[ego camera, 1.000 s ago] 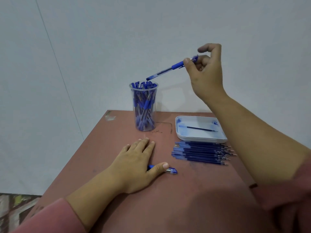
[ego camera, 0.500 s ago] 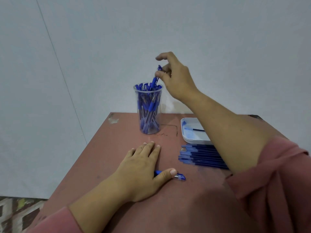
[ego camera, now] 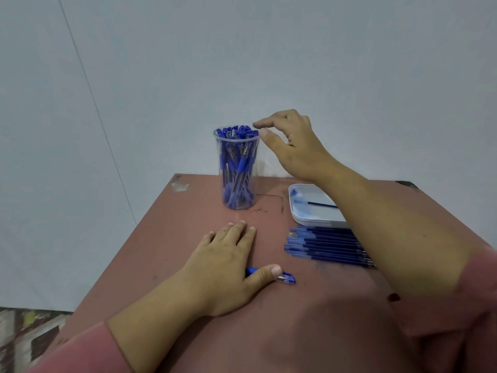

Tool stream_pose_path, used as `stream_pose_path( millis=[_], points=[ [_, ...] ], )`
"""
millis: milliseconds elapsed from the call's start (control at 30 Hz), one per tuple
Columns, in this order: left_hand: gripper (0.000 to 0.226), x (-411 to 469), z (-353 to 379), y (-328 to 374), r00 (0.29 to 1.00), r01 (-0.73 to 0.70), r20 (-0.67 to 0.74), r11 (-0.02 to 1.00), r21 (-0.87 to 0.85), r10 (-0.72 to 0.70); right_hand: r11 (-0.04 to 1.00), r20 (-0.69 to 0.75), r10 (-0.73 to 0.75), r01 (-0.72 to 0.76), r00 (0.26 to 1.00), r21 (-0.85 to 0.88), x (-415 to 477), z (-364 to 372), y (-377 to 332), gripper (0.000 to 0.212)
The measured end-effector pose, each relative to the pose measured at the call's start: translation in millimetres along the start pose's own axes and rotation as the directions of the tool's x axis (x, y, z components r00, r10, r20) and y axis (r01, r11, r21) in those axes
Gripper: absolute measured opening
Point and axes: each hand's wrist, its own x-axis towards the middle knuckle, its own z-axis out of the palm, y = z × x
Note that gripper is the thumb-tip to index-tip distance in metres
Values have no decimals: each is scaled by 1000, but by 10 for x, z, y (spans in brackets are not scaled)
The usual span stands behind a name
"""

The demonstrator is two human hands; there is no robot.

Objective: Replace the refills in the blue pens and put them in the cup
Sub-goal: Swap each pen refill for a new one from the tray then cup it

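A clear plastic cup (ego camera: 237, 170) packed with several blue pens stands at the back of the reddish table (ego camera: 204, 216). My right hand (ego camera: 293, 146) hovers just right of the cup's rim, fingers loosely spread, holding nothing. My left hand (ego camera: 226, 267) lies flat on the table, its thumb resting on a blue pen (ego camera: 282, 278) that is mostly hidden under the palm. A row of several dark blue refills (ego camera: 322, 244) lies to the right, partly covered by my right forearm.
A white tray (ego camera: 304, 214) with one used refill (ego camera: 321, 204) in it sits behind the refills at the right. A pale wall rises right behind the table. Patterned floor shows at the lower left past the table's left edge.
My right hand carried a pen over to the cup, lowered it in and let go. It now hangs empty beside the rim. The left hand stayed put.
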Motion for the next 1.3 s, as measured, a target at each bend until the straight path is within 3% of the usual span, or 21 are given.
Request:
stream_pose_path(
  millis=[200,333,433,567,733,900,1033,1300],
  points=[
    [101,-3,4,2,1000,-6,-9,1000,-10,6,998,222,-23,35,975,-48,-764,-268,-45,14],
    [103,-22,-15,14,1000,-4,-1,1000,-23,4,996,486,46,-5,873,-86,-1345,-380,-61,18],
    [105,-19,-20,22,1000,1,-5,1000,-24,-1,990,537,27,51,843,-130,-1536,-351,-89,24],
    [100,-15,-16,14,1000,5,-1,1000,-22,-5,985,506,9,81,862,-155,-1561,-210,-122,30],
    [99,-24,-26,12,1000,-2,-13,1000,-23,2,978,443,6,86,897,-189,-1537,-173,-85,14],
    [90,-5,-40,8,1000,-2,-13,999,-35,2,987,353,68,-12,933,-159,-1488,-284,-73,5],
    [86,-4,-60,-5,1000,-12,-29,1000,-23,11,987,299,160,-157,941,-33,-1475,-407,8,15],
    [79,-5,-163,12,997,-25,-69,998,-64,21,965,22,172,-173,985,198,-1386,-599,149,24]
  ],
)
